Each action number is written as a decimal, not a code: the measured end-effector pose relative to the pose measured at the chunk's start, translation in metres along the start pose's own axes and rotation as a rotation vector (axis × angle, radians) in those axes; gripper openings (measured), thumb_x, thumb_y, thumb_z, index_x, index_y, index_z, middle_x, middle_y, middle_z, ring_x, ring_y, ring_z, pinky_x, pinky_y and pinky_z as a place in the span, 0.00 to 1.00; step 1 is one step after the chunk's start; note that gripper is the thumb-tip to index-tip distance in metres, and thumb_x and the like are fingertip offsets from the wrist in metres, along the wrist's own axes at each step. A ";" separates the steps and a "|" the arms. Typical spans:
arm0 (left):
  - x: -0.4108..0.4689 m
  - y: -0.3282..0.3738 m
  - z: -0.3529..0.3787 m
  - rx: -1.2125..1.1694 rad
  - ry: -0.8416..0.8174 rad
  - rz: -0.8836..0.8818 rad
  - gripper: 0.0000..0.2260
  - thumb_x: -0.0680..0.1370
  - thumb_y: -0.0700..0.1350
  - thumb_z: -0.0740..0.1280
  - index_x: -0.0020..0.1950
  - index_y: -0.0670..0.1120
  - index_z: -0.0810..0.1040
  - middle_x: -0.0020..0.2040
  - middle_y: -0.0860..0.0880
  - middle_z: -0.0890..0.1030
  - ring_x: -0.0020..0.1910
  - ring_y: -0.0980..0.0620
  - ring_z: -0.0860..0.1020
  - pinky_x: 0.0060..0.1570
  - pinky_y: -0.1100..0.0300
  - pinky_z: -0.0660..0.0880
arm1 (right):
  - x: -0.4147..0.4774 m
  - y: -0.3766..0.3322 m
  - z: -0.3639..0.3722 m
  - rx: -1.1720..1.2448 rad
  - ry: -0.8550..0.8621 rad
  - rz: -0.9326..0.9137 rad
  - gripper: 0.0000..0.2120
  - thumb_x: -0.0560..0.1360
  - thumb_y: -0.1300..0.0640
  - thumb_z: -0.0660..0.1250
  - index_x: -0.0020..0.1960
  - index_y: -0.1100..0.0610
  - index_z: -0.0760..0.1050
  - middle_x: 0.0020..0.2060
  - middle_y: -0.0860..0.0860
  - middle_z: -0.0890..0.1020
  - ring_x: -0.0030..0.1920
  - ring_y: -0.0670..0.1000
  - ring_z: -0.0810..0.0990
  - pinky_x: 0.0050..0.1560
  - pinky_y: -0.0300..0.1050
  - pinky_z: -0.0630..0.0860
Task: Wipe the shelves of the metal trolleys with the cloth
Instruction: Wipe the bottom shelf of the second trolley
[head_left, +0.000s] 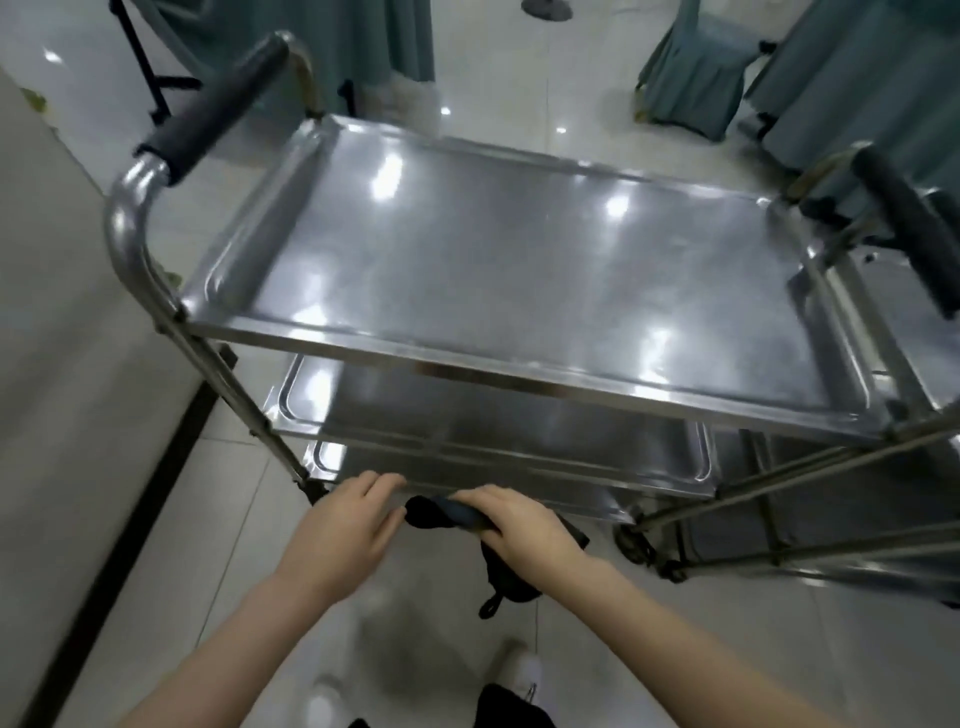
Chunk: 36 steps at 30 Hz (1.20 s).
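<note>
A metal trolley (467, 371) is filling the centre of the frame, its top shelf (519, 270) glinting with reflected lights. Black padded handles are sitting at the upper left (218, 109) and the right edge (914, 228). At lower centre, the left hand (337, 530) is stretching straight fingers to the front rim of the lowest shelf (467, 470). Just right of it, the right hand (524, 530) is gripping a dark cloth (441, 512) that is hanging below the fist. A teal-covered chair (696, 62) is standing at the upper right.

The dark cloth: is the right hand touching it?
Touching. In the head view the right hand grips the dark cloth, fingers curled over it, one end poking out past the fingers, the rest hanging below the hand.
</note>
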<state>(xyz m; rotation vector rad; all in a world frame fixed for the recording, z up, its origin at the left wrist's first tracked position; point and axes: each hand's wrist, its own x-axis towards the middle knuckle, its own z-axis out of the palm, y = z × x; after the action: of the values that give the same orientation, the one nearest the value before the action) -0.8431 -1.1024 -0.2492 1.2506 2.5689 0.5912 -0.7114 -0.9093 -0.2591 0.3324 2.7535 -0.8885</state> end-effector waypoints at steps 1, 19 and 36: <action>0.000 0.010 -0.018 -0.011 0.001 -0.003 0.12 0.77 0.46 0.69 0.60 0.47 0.78 0.53 0.50 0.80 0.50 0.47 0.80 0.42 0.55 0.76 | -0.008 -0.009 -0.017 0.005 0.015 -0.003 0.19 0.81 0.54 0.60 0.71 0.44 0.68 0.66 0.43 0.74 0.65 0.48 0.71 0.56 0.46 0.71; 0.111 0.098 -0.157 -0.083 -0.002 0.174 0.17 0.80 0.54 0.60 0.69 0.56 0.68 0.62 0.54 0.77 0.57 0.53 0.77 0.52 0.58 0.76 | -0.012 -0.042 -0.248 -0.123 0.267 0.202 0.19 0.81 0.57 0.60 0.72 0.47 0.68 0.63 0.49 0.76 0.61 0.54 0.75 0.57 0.51 0.73; 0.258 0.120 -0.091 -0.017 -0.150 0.020 0.18 0.81 0.56 0.59 0.71 0.56 0.66 0.68 0.55 0.69 0.62 0.54 0.73 0.57 0.60 0.73 | 0.106 0.096 -0.264 -0.317 0.001 0.115 0.29 0.80 0.43 0.59 0.79 0.44 0.53 0.79 0.45 0.55 0.78 0.49 0.50 0.77 0.57 0.45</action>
<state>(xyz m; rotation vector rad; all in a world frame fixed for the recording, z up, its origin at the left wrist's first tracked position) -0.9502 -0.8553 -0.1207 1.2663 2.4260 0.5015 -0.8236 -0.6612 -0.1323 0.4246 2.7826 -0.4139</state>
